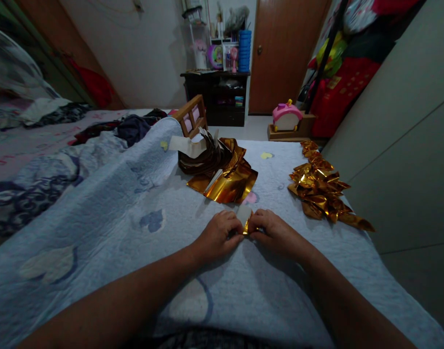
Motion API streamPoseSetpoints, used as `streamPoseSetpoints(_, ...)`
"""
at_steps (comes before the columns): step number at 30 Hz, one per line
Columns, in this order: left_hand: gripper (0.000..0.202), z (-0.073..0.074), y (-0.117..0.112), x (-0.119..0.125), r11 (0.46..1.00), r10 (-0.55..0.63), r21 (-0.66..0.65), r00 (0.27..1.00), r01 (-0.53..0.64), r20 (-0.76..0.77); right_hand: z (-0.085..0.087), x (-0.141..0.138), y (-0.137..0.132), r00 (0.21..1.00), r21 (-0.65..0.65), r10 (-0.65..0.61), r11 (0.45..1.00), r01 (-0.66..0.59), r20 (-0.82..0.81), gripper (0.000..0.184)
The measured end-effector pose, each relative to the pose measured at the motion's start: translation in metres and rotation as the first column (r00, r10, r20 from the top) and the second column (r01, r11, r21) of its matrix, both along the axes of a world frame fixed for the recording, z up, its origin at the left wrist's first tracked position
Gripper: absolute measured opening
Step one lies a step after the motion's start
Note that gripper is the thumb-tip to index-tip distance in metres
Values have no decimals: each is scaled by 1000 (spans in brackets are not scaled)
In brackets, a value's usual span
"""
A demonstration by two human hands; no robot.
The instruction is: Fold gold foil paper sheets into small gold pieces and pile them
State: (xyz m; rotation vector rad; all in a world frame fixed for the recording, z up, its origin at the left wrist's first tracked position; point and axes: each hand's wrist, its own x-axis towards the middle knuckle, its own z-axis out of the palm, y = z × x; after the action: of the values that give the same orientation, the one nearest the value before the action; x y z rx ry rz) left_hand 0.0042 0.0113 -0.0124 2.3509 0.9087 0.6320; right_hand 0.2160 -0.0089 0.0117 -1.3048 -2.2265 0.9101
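Note:
Between my two hands is a small sheet of gold foil paper (244, 216), its pale back facing up and a shiny gold edge folded over at the near side. My left hand (222, 231) pinches its left side, thumb against fingers. On the other side my right hand (271, 230) pinches the right edge. Both hands rest low over the quilt. Just beyond them lies a loose stack of gold foil sheets (232, 182), some curled with pale backs showing. To the right sits a pile of folded gold foil pieces (318, 186).
A pale blue quilt (130, 261) with heart patterns covers the bed. Rumpled clothes (134, 128) lie to the left. Past the bed's far end stand a wooden rail (189, 114), a dark cabinet (214, 99) and a pink toy (287, 118). A pale cabinet wall (400, 160) borders the right side.

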Motion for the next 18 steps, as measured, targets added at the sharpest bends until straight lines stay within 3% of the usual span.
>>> streamPoseSetpoints(4, 13, 1, -1, 1, 999, 2, 35, 1000, -2, 25, 0, 0, 0, 1000, -9, -6, 1000, 6, -7, 16)
streamPoseSetpoints(8, 3, -2, 0, 2, 992, -23, 123, 999, 19, 30, 0, 0, 1, 999, -18, 9, 1000, -10, -43, 18)
streamPoseSetpoints(11, 7, -3, -1, 2, 986, -17, 165, 999, 12, 28, -1, -1, 1, 999, -18, -10, 1000, 9, -43, 18)
streamPoseSetpoints(15, 9, -2, -2, 3, 990, 3, 143, 999, -9, 42, -2, -3, 1, 995, -17, -102, 995, 102, 24, 16)
streamPoseSetpoints(18, 8, -2, -1, 4, 993, 9, 119, 999, -13, 31, -1, -4, 1, 998, 7, -47, 999, 46, 42, 16)
